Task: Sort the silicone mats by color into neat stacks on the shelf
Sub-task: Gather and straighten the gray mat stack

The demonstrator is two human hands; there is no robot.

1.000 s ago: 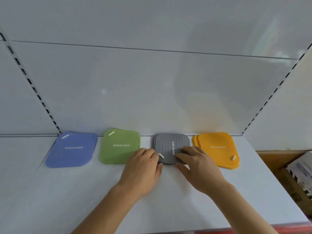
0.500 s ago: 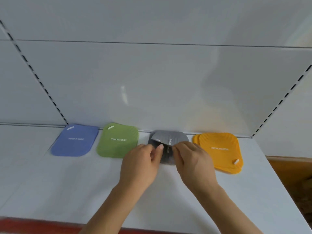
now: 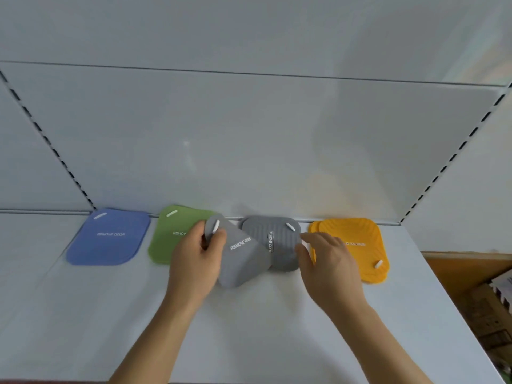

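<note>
**A:** Which step are you on?

**B:** The gray pile. My left hand holds 1 gray mat by its top corner, fingers curled round the edge near the white tab. It sits tilted, overlapping the second gray mat that lies flat at the back of the shelf.

**A:** And your right?

**B:** My right hand holds nothing. Its fingers are loosely spread, tips at the right edge of the flat gray mat, just in front of the orange stack.

**A:** What does the next move need?

**B:** I'd judge turning the tilted mat square and laying it edge to edge on the flat one, my right steadying the lower mat.

**A:** Anything you can't make out?

**B:** My left hand covers part of the green mat. I can't count the layers under the green or the blue mat. The orange shows 2 edges.
</note>
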